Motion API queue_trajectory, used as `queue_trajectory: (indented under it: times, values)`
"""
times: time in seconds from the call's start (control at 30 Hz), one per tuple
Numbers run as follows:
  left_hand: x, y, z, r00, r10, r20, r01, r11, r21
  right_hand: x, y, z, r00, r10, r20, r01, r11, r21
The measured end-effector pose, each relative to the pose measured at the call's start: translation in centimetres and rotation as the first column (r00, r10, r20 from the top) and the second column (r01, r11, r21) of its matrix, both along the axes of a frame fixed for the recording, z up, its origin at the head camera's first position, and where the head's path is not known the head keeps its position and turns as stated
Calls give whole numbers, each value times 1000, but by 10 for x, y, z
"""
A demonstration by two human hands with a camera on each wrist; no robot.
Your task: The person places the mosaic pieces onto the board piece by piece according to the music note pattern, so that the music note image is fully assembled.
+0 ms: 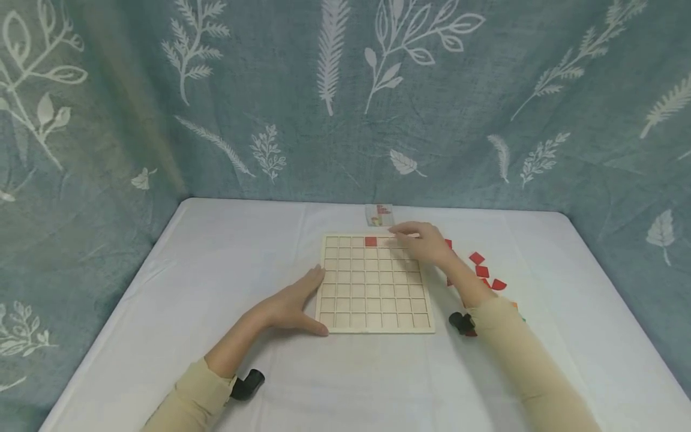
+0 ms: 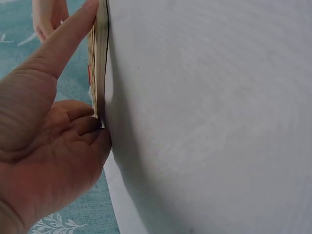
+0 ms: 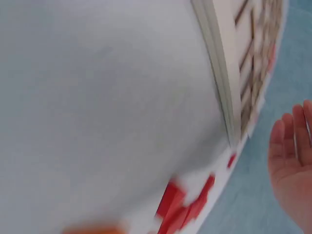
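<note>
Square pale-wood grid board (image 1: 372,288) lies flat on the white-covered table (image 1: 243,240), one flat red square tile (image 1: 370,242) in its far row. My left hand (image 1: 291,305) is spread along the left edge, thumb at the near-left corner, bracing, not clamping. My right hand (image 1: 421,241) is over the far-right part, fingers extended; I see no piece in it, thumb side unclear.

Step reads as setting pieces into cells, likely after the small printed pattern card (image 1: 379,215) past the far edge. I'd brace lightly so the board doesn't slide, check cell and rotation against the card, then lower each piece level. The loose red quarter-circle piece (image 1: 499,284) at right needs more care with rotation than the red square piece (image 1: 482,272).

Views: only head gives me the grid face-on plus the card. Left wrist shows the board's thickness and fingertips meeting its side, hidden from above. Right wrist is blurred, but shows straight fingers from the palm side and something orange (image 3: 95,230) near the red pieces.
</note>
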State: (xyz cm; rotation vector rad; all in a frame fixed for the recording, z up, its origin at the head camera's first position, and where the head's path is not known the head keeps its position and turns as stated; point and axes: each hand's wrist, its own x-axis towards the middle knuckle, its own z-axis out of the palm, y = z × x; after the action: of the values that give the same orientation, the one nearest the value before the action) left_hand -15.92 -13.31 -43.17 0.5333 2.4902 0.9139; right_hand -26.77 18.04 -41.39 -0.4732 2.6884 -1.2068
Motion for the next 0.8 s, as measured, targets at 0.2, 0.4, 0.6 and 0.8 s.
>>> queue_trajectory:
  times: [0.2,0.4,0.6,0.8]
  values:
    - [-2,0,-1,1000,-11,-16,11,1000,-13,17,56,9,980,-186,66,187,982,-7]
    - [-1,0,-1,1000,-4,-22,4,1000,-4,32,100,4,967,-222,124,200,965,172]
    - [-1,-1,-4,999,3,-37,-3,1000,0,41,112,-3,970,-195,146,156,957,243]
    - [-2,3,-4,1000,1,-31,0,1000,12,46,108,-8,970,-208,122,174,953,246]
